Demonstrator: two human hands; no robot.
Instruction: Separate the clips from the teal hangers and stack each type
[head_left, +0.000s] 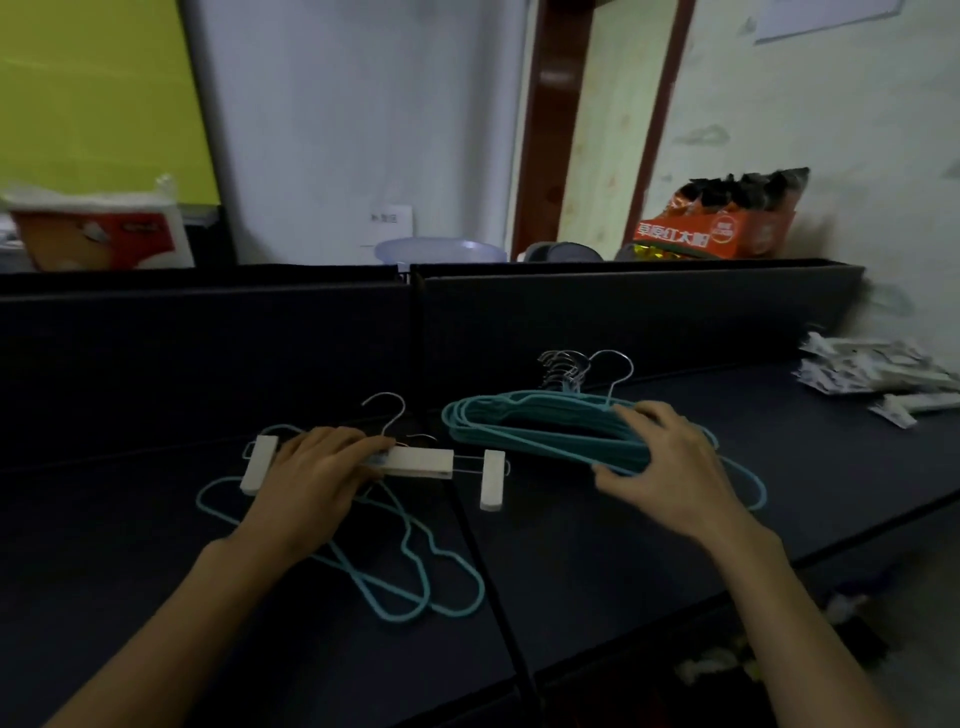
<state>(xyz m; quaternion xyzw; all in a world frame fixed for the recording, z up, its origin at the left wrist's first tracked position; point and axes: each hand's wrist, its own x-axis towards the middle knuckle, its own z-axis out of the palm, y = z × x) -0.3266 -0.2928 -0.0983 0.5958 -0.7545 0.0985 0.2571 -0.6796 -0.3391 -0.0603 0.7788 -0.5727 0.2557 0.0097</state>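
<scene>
surface: dark table (597, 582), with a seam running from beside the left hand (317, 478) toward the near edge
under the left hand: loose teal hangers (410, 566) and a white clip bar (415, 462) with end clips
under the right hand (660, 467): stack of teal hangers (519, 426), hooks away from the person
far right of the right hand: pile of white clips (883, 374)

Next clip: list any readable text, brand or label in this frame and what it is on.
"草原红太阳": white characters on the orange box behind the dark partition.
Paper note on the white wall: faint characters, too blurred to read.
Red and white package at far left: print too blurred to read.
</scene>
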